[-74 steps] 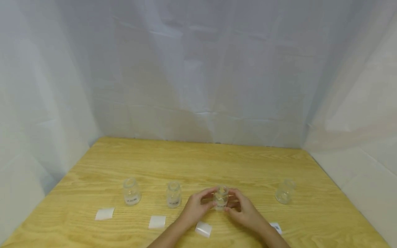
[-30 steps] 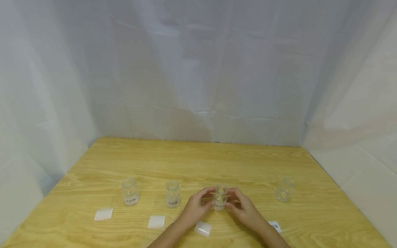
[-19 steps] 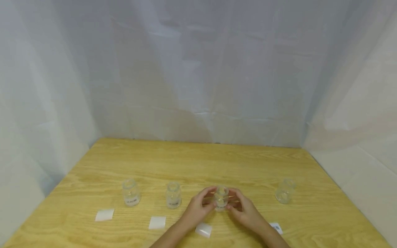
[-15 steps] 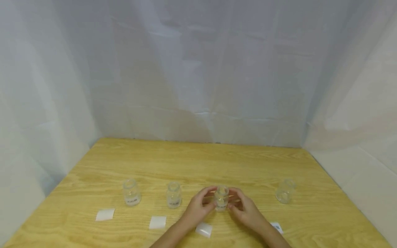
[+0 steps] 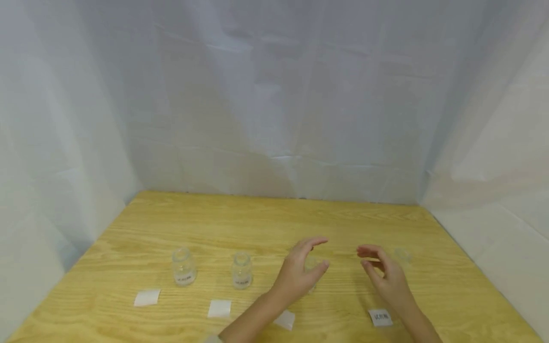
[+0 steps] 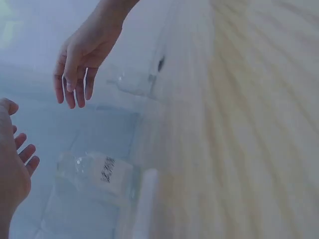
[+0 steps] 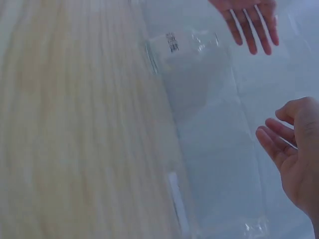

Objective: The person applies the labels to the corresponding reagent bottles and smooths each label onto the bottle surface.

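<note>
My left hand (image 5: 298, 269) hovers with fingers spread from the thumb, holding nothing. Behind it, mostly hidden in the head view, stands a clear glass jar (image 6: 92, 174) with a printed label (image 6: 108, 169) on its side. To the right, my right hand (image 5: 386, 274) is raised with loosely bent fingers and nothing in them. Another glass jar (image 5: 402, 256) is just beyond that hand, partly covered by it. A white sticker with dark printed characters (image 5: 380, 317) lies on the table below the right hand.
Two more labelled glass jars (image 5: 184, 267) (image 5: 242, 271) stand to the left on the wooden table (image 5: 257, 219). Blank white slips (image 5: 147, 297) (image 5: 219, 308) lie before them, and another slip (image 5: 285, 320) is by my left forearm. White sheeting (image 5: 274, 119) surrounds the table.
Both hands have let go of the middle jar and risen off it. The left hand has shifted slightly right, the right hand farther right, uncovering the printed sticker.
</note>
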`<state>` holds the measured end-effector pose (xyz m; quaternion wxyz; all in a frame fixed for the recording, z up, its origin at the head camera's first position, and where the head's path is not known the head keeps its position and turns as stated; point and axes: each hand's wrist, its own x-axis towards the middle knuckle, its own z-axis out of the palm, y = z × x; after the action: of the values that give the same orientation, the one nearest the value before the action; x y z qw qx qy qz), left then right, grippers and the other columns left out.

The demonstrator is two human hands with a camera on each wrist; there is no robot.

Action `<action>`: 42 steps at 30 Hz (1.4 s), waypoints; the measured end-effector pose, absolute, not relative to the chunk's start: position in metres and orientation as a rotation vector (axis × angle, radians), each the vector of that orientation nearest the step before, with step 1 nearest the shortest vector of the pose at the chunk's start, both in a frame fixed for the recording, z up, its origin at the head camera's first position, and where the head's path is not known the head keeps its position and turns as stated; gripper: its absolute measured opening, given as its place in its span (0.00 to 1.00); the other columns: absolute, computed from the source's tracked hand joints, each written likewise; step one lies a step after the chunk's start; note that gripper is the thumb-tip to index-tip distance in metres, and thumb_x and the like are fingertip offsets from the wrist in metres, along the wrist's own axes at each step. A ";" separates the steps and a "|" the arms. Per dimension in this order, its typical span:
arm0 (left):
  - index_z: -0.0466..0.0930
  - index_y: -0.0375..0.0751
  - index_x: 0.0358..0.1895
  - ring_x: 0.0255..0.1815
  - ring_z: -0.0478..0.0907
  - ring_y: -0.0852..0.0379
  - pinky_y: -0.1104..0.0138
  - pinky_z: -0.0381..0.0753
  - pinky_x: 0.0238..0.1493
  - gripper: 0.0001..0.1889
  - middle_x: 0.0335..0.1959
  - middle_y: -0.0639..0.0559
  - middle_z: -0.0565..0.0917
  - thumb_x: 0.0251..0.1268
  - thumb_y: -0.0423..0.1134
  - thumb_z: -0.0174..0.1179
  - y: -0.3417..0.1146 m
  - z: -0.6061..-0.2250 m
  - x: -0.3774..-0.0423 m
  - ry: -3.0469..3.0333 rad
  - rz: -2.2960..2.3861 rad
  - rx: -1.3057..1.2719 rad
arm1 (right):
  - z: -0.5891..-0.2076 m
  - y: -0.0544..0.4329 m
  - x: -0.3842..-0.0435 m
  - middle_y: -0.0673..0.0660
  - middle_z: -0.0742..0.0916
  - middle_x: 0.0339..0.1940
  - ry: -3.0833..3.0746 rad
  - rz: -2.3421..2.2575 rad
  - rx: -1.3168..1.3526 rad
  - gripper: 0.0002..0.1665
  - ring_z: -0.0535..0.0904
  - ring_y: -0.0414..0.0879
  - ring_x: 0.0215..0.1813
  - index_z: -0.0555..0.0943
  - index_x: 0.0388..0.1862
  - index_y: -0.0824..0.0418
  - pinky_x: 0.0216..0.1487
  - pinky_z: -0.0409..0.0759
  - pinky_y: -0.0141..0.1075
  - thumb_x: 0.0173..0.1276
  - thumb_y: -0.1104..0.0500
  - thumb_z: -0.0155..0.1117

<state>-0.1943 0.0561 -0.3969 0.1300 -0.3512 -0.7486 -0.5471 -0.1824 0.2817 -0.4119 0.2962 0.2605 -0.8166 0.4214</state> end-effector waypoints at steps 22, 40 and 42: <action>0.75 0.44 0.54 0.47 0.73 0.60 0.73 0.73 0.43 0.19 0.49 0.56 0.76 0.59 0.41 0.62 0.199 -0.405 -0.216 -2.361 -1.917 -0.644 | -0.432 0.377 -0.179 0.43 0.79 0.45 -2.330 1.193 0.156 0.16 0.71 0.25 0.44 0.71 0.52 0.74 0.40 0.71 0.17 0.68 0.68 0.54; 0.80 0.39 0.47 0.37 0.79 0.59 0.75 0.76 0.33 0.16 0.44 0.47 0.82 0.54 0.34 0.65 0.223 -0.441 -0.225 -2.337 -2.073 -0.551 | -0.446 0.373 -0.179 0.40 0.80 0.42 -2.221 1.634 0.186 0.21 0.77 0.33 0.42 0.63 0.54 0.84 0.41 0.77 0.26 0.68 0.69 0.52; 0.80 0.37 0.47 0.36 0.79 0.59 0.75 0.75 0.34 0.15 0.41 0.45 0.82 0.54 0.33 0.65 0.223 -0.443 -0.225 -2.308 -2.069 -0.564 | -0.447 0.372 -0.180 0.42 0.80 0.42 -2.189 1.669 0.201 0.20 0.78 0.34 0.42 0.64 0.52 0.83 0.41 0.77 0.27 0.68 0.69 0.52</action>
<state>-0.2245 0.2231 -0.4429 -0.0048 -0.1791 -0.7326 -0.6567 -0.1801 0.3723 -0.4470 0.1896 0.0715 -0.7788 0.5936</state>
